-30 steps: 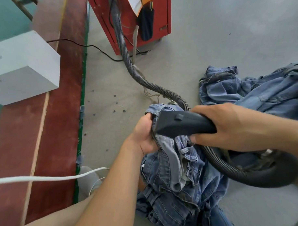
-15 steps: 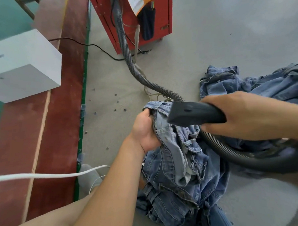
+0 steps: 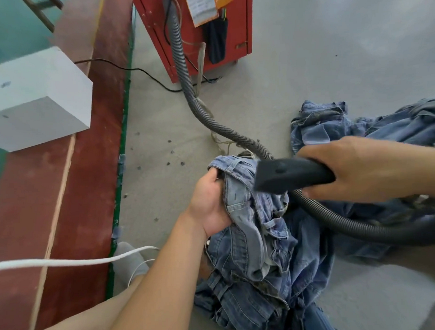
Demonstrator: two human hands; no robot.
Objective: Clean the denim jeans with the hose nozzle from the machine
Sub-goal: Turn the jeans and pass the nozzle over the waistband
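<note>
The left hand (image 3: 209, 204) sits near the centre of the view, fingers curled round a bunched fold of the denim jeans (image 3: 253, 227), gripping the cloth at its upper edge. The jeans hang in a crumpled heap from that grip down toward 6 o'clock, spreading over the grey floor (image 3: 306, 63). At 3 o'clock from the left hand, the right hand (image 3: 364, 169) is wrapped round the black hose nozzle (image 3: 283, 175), holding it by its rear part; the wide mouth of the nozzle points toward 9 o'clock and lies against the top of the held fold, just beside the left hand's fingers. A ribbed grey hose (image 3: 183, 67) runs from the red machine (image 3: 236, 35) at 12 o'clock, curves down across the floor, passes behind the nozzle and loops under the right wrist toward 4 o'clock. A second pile of denim (image 3: 333, 121) lies at 2 o'clock, partly behind the right hand. At 9 o'clock a red-brown platform (image 3: 83, 169) with a green edge carries a white block (image 3: 36, 97). A white cord (image 3: 67, 262) crosses at 8 o'clock, and a thin black cable (image 3: 134, 69) trails from the platform to the machine
</note>
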